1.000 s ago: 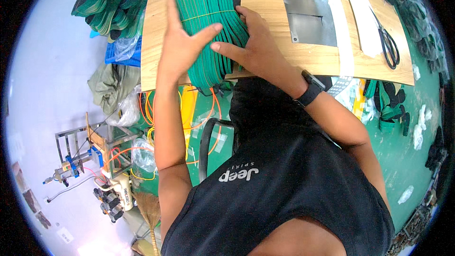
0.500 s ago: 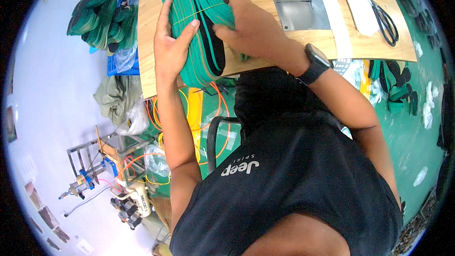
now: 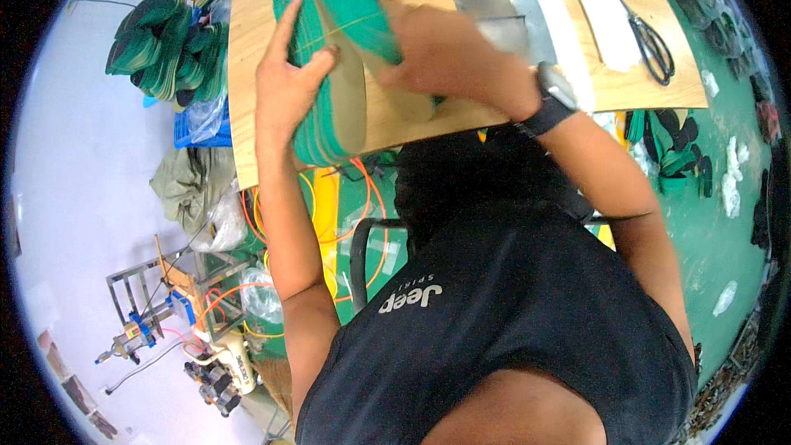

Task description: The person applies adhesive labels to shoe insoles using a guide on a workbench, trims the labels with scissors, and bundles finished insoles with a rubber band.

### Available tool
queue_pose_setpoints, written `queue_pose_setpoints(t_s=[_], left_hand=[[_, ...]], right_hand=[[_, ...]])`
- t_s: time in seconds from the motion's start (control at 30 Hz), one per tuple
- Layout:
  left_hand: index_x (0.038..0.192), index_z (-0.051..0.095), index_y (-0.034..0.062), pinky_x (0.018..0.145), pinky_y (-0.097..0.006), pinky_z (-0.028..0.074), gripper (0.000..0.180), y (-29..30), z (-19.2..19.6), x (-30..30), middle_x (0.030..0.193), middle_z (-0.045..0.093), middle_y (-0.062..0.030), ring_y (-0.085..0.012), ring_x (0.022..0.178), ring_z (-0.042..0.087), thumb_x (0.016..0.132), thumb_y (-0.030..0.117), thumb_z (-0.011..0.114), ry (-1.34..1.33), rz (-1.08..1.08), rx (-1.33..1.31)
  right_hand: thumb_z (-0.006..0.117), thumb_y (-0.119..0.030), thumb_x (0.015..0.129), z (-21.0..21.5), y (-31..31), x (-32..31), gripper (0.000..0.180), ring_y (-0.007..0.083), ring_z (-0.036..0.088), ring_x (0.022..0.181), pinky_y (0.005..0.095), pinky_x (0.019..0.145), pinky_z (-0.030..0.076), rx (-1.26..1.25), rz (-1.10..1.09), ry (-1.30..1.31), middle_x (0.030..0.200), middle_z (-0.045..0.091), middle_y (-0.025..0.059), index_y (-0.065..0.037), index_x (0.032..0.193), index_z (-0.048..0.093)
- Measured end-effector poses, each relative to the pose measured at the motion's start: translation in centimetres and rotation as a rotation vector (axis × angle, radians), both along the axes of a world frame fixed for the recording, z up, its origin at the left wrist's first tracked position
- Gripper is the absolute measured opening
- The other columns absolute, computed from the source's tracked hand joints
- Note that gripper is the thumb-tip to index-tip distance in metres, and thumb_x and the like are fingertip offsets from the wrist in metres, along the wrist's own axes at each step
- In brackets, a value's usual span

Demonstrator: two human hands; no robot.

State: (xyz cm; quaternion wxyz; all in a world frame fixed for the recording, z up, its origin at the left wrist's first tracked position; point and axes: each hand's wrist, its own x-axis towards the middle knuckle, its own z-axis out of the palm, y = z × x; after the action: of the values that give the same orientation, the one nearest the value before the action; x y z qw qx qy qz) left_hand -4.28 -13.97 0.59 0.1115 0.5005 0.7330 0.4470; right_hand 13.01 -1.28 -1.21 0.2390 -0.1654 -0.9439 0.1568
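Observation:
A thick bundle of green insoles (image 3: 311,128) rests on edge on the wooden table, near its front left. My left hand (image 3: 290,86) is closed around its left side, the thumb over the top. At the right part of the bundle, another group of green insoles (image 3: 350,4) leans apart, with beige faces showing between. My right hand (image 3: 449,62) grips this right group from its outer side; the fingers are smeared by motion. A thin band seems to cross the bundle, though it is hard to make out.
Black-handled scissors (image 3: 652,49) lie at the table's right, beside a white strip (image 3: 593,21). A metal plate (image 3: 503,12) sits farther back. More insoles are piled at the left (image 3: 148,45). Orange hoses (image 3: 379,214) run across the green floor below.
The inner faces in the bundle looked black before and are beige now. My right hand has shifted slightly and is blurred. The view has moved a little.

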Motion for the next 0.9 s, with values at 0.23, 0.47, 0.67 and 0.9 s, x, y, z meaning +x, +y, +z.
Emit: queue_pose_setpoints(t_s=[0.23,0.47,0.67,0.9], left_hand=[[0.128,0.057,0.0079,0.073,-0.024,0.047,0.053,5.7,-2.6,-9.2,0.107,0.064,-0.0082,-0.0107,0.081,0.056,0.076,0.011,0.061,-0.075,0.107,0.123],[0.128,0.055,0.0043,0.094,-0.035,0.042,0.055,5.8,-0.4,-15.9,0.129,0.053,-0.0196,-0.0242,0.11,0.056,0.077,0.021,0.065,0.128,0.2,-0.179],[0.135,0.046,0.0129,0.101,-0.04,0.035,0.074,4.3,6.2,3.0,0.131,0.047,-0.0155,-0.0343,0.121,0.044,0.068,0.017,0.075,0.718,-0.523,0.012],[0.121,0.056,0.0104,0.089,-0.041,0.04,0.068,3.2,4.8,5.9,0.105,0.051,-0.0116,-0.0314,0.101,0.049,0.056,0.007,0.076,0.785,-0.478,-0.101]], right_hand=[[0.069,-0.028,0.072,2.0,1.2,-0.3,0.049,0.0404,0.061,0.074,0.0458,0.064,0.05,-0.125,0.112,-0.005,0.081,0.06,0.024,0.007,0.1,0.048],[0.069,-0.024,0.074,6.1,1.4,7.7,0.049,0.0386,0.059,0.082,0.043,0.07,0.048,-0.07,0.039,-0.341,0.087,0.058,0.0204,0.004,0.109,0.049],[0.07,-0.025,0.074,1.9,2.5,10.5,0.052,0.0376,0.057,0.085,0.0431,0.073,0.047,-0.104,-0.023,-0.196,0.089,0.056,0.0184,0.002,0.114,0.049],[0.067,-0.038,0.085,4.7,2.2,11.0,0.062,0.0226,0.06,0.099,0.0316,0.083,0.047,-0.772,0.092,-0.065,0.113,0.061,0.0148,0.005,0.126,0.048]])
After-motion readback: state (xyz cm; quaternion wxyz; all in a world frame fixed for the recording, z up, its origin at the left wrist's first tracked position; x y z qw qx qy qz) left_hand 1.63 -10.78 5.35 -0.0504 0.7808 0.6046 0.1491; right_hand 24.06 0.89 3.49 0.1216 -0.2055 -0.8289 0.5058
